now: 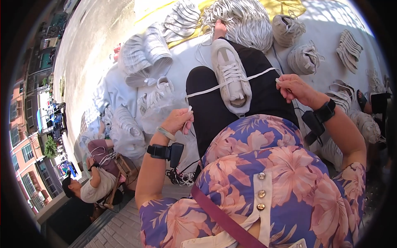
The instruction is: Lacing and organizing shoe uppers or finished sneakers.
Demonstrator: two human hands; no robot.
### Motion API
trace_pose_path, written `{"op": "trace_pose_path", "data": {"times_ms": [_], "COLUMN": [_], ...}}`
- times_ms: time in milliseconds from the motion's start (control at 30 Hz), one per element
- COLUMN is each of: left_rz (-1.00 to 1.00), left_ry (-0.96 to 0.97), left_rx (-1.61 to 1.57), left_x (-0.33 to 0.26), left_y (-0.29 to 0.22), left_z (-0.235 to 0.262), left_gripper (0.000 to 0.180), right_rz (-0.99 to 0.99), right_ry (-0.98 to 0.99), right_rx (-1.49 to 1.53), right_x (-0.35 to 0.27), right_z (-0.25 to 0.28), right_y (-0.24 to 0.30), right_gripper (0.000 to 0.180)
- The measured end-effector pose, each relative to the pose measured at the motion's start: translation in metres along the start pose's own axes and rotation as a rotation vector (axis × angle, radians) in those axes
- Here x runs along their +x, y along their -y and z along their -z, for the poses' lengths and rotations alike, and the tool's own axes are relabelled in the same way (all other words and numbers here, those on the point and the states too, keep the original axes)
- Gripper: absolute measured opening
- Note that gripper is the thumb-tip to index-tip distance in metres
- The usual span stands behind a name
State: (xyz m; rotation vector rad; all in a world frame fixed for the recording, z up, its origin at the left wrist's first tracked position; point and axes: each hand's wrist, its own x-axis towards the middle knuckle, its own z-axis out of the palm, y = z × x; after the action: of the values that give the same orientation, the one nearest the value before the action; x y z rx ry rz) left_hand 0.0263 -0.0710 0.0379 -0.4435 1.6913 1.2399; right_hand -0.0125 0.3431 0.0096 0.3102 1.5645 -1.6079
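Observation:
A white sneaker rests on my lap, on black trousers, toe pointing away from me. A white shoelace runs through its eyelets and stretches out to both sides. My left hand pinches the left end of the lace, down by my left knee. My right hand pinches the right end, pulled out to the right of the shoe. Both wrists carry black bands with small devices.
Piles of white sneakers lie on a white sheet ahead and to both sides. A heap of white laces sits beyond my knees. Another person sits at the lower left handling laces. A dark cable bundle lies by my left arm.

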Motion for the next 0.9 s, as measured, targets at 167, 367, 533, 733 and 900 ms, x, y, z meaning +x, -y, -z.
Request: {"op": "trace_pose_path", "data": {"times_ms": [167, 367, 533, 733, 900], "left_rz": [-0.090, -0.275, -0.754, -0.557, -0.554], "left_ry": [0.121, -0.144, -0.243, -0.313, -0.299], "left_rx": [0.062, 0.195, 0.613, 0.809, 0.730], "left_x": [0.040, 0.071, 0.086, 0.075, 0.075], "left_y": [-0.054, -0.071, -0.063, -0.080, -0.073], "left_z": [-0.072, -0.085, -0.104, -0.111, -0.099], "left_gripper": [0.021, 0.019, 0.010, 0.024, 0.030], "right_rz": [0.112, 0.107, 0.120, 0.250, 0.375], "right_ry": [0.066, 0.037, -0.091, -0.129, -0.113], "right_rx": [-0.001, -0.060, 0.117, 0.376, 0.415], "right_x": [0.042, 0.063, 0.071, 0.085, 0.089], "right_z": [-0.052, -0.054, -0.061, -0.074, -0.082], "right_y": [0.005, -0.004, -0.003, -0.006, -0.008], "right_gripper": [0.013, 0.011, 0.008, 0.007, 0.007]}}
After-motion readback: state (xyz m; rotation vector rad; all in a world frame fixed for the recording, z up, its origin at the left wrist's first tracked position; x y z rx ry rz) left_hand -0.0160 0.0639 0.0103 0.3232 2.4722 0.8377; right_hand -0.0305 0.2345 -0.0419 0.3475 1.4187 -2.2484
